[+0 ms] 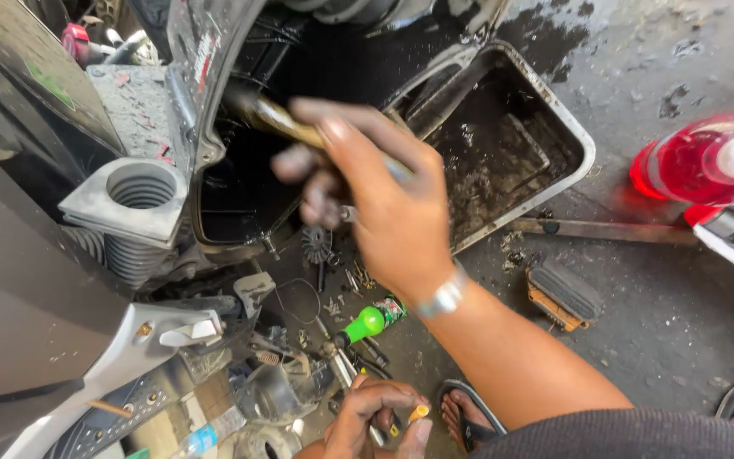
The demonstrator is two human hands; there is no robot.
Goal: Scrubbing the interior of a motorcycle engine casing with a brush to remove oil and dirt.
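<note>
My right hand [384, 200] is blurred and grips a long tool with a yellowish handle [275, 119], which points up-left into the black open casing [239, 191] of a scooter. A metal bracelet [445, 297] sits on that wrist. At the bottom edge, my left hand [374, 418] is closed on a small tool with a yellow-orange tip [418, 413]. A green-handled screwdriver [365, 324] lies on the ground between the two hands, among small loose parts.
A dirty metal drain tray [567, 106] lies on the oily concrete beyond my right hand. A grey ribbed air duct [139, 194] stands at left. A red light lens [707, 157], a metal rod [609, 229], a rubber-topped pedal block [564, 293] and my sandalled foot [469, 416] are around.
</note>
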